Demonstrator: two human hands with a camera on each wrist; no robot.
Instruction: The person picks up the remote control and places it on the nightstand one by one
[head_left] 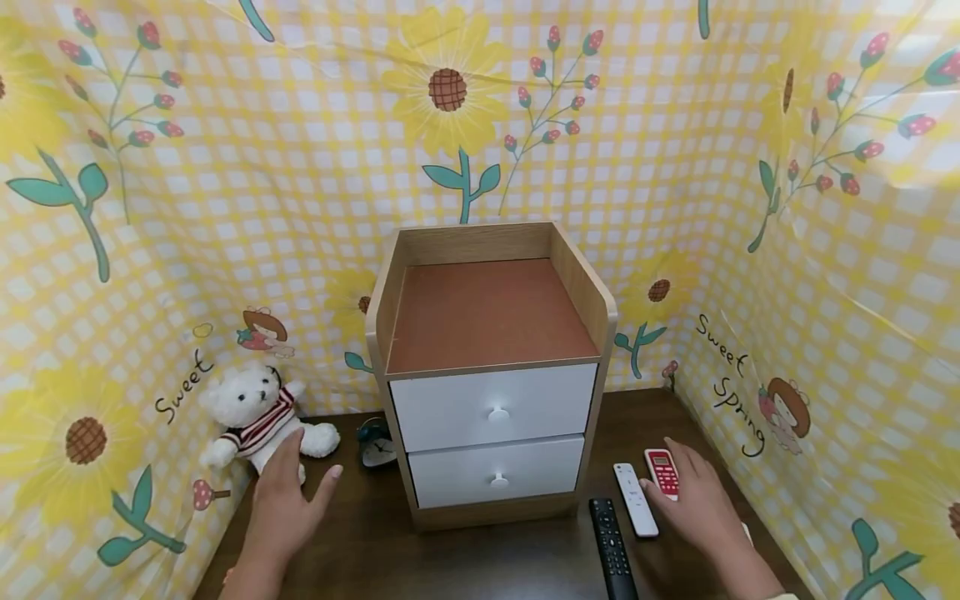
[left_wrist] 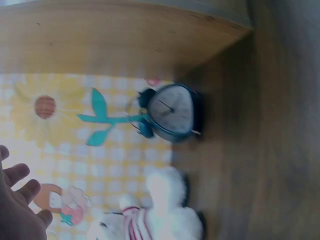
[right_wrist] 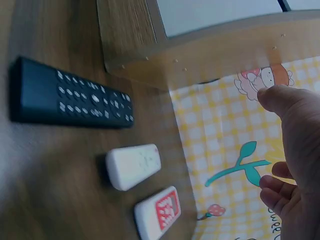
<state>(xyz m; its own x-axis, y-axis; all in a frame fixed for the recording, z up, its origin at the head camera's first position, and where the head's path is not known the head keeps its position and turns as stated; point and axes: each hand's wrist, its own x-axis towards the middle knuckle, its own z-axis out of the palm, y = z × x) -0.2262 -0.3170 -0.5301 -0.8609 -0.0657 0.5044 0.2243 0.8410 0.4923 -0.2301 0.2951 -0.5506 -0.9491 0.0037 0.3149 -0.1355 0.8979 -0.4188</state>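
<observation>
My left hand (head_left: 288, 508) hovers in front of a white teddy bear (head_left: 281, 429) in a striped sweater, fingers spread and nothing held. Between the bear and the cabinet stands a dark teal twin-bell alarm clock (left_wrist: 172, 112). On the other side, my right hand (head_left: 697, 504) is held over the table with thumb and fingers apart, also holding nothing. Nearest to it is a red-and-white remote control (head_left: 662, 473), partly behind the hand in the head view. A slim white remote control (head_left: 635, 500) and a longer black remote control (right_wrist: 80, 97) lie to its left.
A wooden cabinet (head_left: 495, 508) with two shut white drawers stands mid-table, each drawer with a round knob. Its raised rim surrounds a brown top (head_left: 491, 312). Yellow checked cloth (head_left: 300, 200) with flowers hangs behind and at both sides of the dark wooden table (head_left: 465, 567).
</observation>
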